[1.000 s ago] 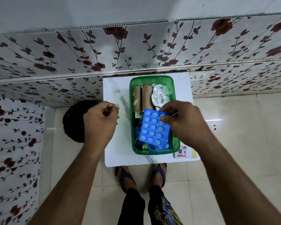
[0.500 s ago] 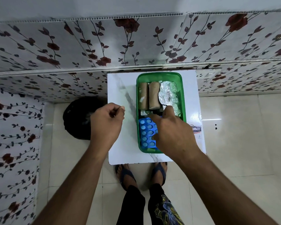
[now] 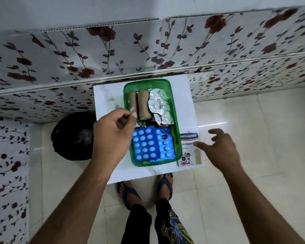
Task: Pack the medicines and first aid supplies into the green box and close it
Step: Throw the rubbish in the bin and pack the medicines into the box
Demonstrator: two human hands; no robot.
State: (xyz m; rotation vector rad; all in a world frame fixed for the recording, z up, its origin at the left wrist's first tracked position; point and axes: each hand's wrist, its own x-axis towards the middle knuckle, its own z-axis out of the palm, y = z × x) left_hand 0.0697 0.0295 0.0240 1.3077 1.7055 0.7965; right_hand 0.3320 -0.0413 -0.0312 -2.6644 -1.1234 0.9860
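Observation:
The green box [image 3: 177,120] stands open on a small white table [image 3: 107,103]. Inside lie two brown bandage rolls [image 3: 143,106], crumpled silver foil strips [image 3: 159,106] and two blue blister packs [image 3: 145,143] side by side at the near end. A white Hansaplast plaster box [image 3: 188,148] lies flat on the table right of the green box. My left hand [image 3: 113,136] hovers over the box's left rim with fingers curled in, nothing visible in it. My right hand [image 3: 218,148] is open with fingers spread, just right of the plaster box.
The table stands against a wall [image 3: 148,44] covered in flowered paper. A black round object [image 3: 72,136] sits on the tiled floor left of the table. My feet in sandals [image 3: 144,187] stand at the table's near edge.
My right hand laid the blue blister pack in the green box, let go and moved right, beside the plaster box. My left hand stayed curled near the left rim.

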